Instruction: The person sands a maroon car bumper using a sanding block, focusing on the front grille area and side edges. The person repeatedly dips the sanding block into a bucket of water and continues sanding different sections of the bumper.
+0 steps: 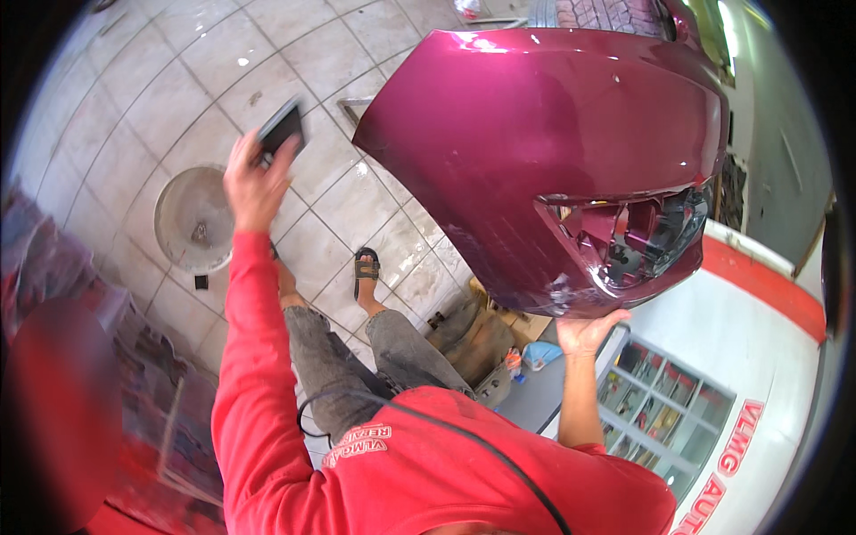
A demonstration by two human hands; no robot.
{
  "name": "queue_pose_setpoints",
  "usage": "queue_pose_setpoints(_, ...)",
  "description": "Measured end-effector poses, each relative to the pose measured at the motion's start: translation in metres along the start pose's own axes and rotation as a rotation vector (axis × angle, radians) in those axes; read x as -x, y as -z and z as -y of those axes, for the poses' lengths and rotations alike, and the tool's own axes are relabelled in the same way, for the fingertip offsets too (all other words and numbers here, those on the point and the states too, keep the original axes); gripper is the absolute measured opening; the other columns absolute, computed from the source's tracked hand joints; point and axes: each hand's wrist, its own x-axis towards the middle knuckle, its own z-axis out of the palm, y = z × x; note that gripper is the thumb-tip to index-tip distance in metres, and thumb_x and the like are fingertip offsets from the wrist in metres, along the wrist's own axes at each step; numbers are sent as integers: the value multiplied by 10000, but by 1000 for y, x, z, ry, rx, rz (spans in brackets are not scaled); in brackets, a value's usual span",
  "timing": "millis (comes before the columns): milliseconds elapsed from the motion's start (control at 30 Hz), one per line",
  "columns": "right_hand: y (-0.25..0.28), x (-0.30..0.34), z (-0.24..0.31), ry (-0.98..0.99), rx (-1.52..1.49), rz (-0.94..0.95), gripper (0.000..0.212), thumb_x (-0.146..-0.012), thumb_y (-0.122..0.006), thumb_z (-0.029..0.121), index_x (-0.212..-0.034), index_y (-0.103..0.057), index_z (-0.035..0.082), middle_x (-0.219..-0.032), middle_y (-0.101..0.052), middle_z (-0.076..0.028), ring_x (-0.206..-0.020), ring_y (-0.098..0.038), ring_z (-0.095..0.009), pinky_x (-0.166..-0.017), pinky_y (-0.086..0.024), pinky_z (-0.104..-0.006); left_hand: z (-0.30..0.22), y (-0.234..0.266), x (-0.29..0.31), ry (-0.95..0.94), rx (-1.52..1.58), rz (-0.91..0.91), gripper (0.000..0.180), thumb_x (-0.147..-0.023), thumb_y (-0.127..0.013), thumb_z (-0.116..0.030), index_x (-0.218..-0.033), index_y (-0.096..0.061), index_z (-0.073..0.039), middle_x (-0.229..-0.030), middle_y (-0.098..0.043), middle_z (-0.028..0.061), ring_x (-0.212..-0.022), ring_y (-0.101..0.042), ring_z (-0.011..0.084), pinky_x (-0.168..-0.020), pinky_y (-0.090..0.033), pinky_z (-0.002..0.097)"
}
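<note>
My left hand (255, 183) is raised over the tiled floor, fingers closed round a dark flat rectangular pad (283, 132) with a paler edge. Motion blurs the pad, and I cannot make out its exact kind. To the right, a glossy magenta car bumper (535, 116) stands at a slant, apart from the pad. A scuffed, pale-marked patch shows beside the bumper's angular opening. My right hand (588, 335) grips the bumper's near lower edge, thumb pointing right; some of its fingers are hidden behind the edge.
A round pale basin (193, 219) stands on the tiles at left, with a small black square (201, 282) near it. Cardboard boxes (473, 343) and a blue-white bag (541, 355) lie below the bumper. A tyre (606, 16) sits behind it. A black cable (481, 439) crosses my shirt.
</note>
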Motion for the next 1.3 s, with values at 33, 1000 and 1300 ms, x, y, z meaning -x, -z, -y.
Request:
queue_pose_setpoints(33, 0, 0, -4, -6, -29, 49, 1248, -674, -612, 975, -1633, -381, 211, -1649, -446, -23, -1515, -394, -306, -1267, -304, -580, -49, -12, -15, -158, -29, -64, 378, -852, -877, -191, -1172, -747, -36, -1039, -741, 148, -926, -716, 304, -829, -577, 374)
queue_pose_setpoints(1000, 42, -80, -90, -340, -232, 475, 645, -1039, -499, 579, -1465, -578, 101, -1454, -618, -121, -1361, -551, -339, -1197, -408, -550, -145, -140, 98, -114, -98, -198, 364, -867, -778, -267, -1204, -769, -128, -980, -753, 150, -858, -728, 370, -763, -587, 458)
queue_pose_setpoints(1300, 29, -76, -92, -297, -52, 632, 563, -1078, -528, 457, -1490, -549, 74, -1478, -594, -127, -1369, -550, -319, -1188, -430, -522, -115, -156, 132, -115, 180, -251, 371, -858, -753, -185, -1227, -753, -146, -1137, -760, 118, -1037, -703, 353, -840, -587, 452)
